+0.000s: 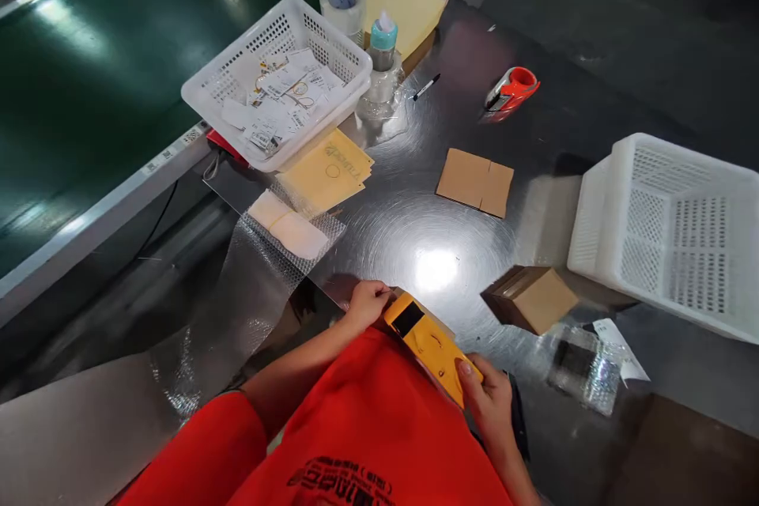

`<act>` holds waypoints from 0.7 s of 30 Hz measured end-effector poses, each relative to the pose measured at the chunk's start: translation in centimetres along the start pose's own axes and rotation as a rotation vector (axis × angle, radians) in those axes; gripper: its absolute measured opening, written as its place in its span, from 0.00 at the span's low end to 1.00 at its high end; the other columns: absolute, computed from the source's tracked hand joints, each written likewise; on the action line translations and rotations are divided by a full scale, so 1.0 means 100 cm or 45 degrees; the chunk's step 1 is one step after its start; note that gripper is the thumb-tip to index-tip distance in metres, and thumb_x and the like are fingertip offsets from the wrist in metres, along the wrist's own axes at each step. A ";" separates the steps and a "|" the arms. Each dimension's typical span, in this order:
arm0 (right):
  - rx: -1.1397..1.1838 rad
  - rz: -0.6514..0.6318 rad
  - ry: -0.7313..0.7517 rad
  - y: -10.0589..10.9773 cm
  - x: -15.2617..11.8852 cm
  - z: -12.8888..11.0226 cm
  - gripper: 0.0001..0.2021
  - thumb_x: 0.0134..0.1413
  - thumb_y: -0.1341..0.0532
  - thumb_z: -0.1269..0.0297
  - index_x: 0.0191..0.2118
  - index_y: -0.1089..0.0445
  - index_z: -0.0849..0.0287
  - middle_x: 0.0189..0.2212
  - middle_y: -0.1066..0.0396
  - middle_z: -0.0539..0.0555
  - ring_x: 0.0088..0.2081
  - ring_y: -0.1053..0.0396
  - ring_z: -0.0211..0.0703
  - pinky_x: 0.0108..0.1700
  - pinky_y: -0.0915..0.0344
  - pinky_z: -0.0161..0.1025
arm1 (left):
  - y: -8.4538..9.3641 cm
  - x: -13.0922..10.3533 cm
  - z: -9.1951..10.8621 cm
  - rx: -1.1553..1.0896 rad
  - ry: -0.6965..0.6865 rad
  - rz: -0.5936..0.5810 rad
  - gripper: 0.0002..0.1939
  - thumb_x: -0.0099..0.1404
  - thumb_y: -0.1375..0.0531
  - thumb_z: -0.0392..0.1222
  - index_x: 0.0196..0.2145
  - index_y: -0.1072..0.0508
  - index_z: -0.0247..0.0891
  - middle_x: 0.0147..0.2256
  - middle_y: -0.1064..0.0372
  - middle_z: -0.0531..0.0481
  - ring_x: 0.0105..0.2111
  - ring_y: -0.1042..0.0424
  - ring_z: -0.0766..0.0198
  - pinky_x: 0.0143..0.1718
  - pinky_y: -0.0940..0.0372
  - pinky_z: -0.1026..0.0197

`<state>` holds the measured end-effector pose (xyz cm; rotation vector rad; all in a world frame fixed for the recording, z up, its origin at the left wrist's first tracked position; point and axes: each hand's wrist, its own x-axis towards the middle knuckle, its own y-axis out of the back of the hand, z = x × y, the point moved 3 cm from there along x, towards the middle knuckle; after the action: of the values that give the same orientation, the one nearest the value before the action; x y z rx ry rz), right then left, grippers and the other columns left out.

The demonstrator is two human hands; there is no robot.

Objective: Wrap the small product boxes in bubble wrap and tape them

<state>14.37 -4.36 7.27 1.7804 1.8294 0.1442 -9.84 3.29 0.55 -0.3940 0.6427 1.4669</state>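
Observation:
My right hand grips the lower right end of a flat yellow case, thumb on top. The case looks like a phone case, with a black rectangle at its far end and a curved, smile-like mark on its face. Closed in a pinch, my left hand is at the case's upper left end; what lies between its fingers is too small to make out. A small brown carton sits to the right of the case. Beyond it lies a clear bubble-wrapped packet with a white slip.
A white basket of labelled packets stands at the back left, near tape rolls and yellow mailers. Another white basket, a folded cardboard piece and a red tape dispenser are to the right. Bubble wrap hangs over the left edge.

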 end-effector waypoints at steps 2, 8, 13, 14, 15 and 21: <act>-0.029 0.022 -0.036 0.006 -0.002 0.001 0.24 0.54 0.42 0.45 0.17 0.41 0.56 0.14 0.49 0.45 0.18 0.50 0.34 0.18 0.53 0.34 | 0.011 0.007 -0.005 0.031 0.007 0.064 0.09 0.57 0.42 0.37 0.21 0.28 0.37 0.18 0.34 0.55 0.21 0.36 0.68 0.24 0.44 0.66; -0.041 0.060 -0.121 0.012 -0.003 0.012 0.24 0.53 0.41 0.44 0.17 0.43 0.55 0.14 0.51 0.45 0.17 0.53 0.33 0.16 0.55 0.34 | 0.026 0.027 -0.019 0.127 -0.019 0.092 0.10 0.56 0.42 0.36 0.19 0.28 0.37 0.17 0.35 0.57 0.22 0.35 0.68 0.26 0.43 0.66; 0.012 0.113 -0.127 0.006 -0.003 0.017 0.24 0.54 0.41 0.44 0.17 0.46 0.55 0.14 0.51 0.44 0.17 0.54 0.33 0.17 0.55 0.34 | 0.014 0.040 -0.033 0.157 -0.044 0.090 0.08 0.55 0.41 0.36 0.20 0.27 0.36 0.19 0.33 0.56 0.23 0.34 0.67 0.29 0.42 0.64; 0.022 0.128 -0.129 0.006 -0.003 0.017 0.24 0.54 0.41 0.44 0.17 0.46 0.55 0.14 0.52 0.44 0.18 0.54 0.33 0.17 0.56 0.34 | 0.009 0.041 -0.036 0.166 -0.049 0.084 0.07 0.55 0.40 0.35 0.20 0.27 0.36 0.20 0.32 0.56 0.24 0.34 0.67 0.29 0.41 0.64; 0.034 0.146 -0.133 0.006 -0.004 0.018 0.25 0.54 0.41 0.45 0.17 0.47 0.55 0.14 0.53 0.44 0.18 0.54 0.33 0.17 0.56 0.34 | 0.003 0.042 -0.039 0.177 -0.055 0.079 0.07 0.55 0.40 0.35 0.21 0.27 0.36 0.20 0.32 0.55 0.24 0.33 0.66 0.30 0.41 0.64; 0.077 0.201 -0.114 0.004 -0.011 0.012 0.25 0.56 0.43 0.45 0.18 0.50 0.54 0.15 0.55 0.43 0.18 0.56 0.33 0.17 0.58 0.35 | -0.027 0.034 -0.049 0.294 -0.146 0.049 0.07 0.60 0.42 0.34 0.27 0.25 0.36 0.28 0.27 0.49 0.30 0.30 0.63 0.35 0.38 0.61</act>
<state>15.18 -5.70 6.80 1.9417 1.6468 0.0689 -8.05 2.75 -5.68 -0.1178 0.7213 1.4223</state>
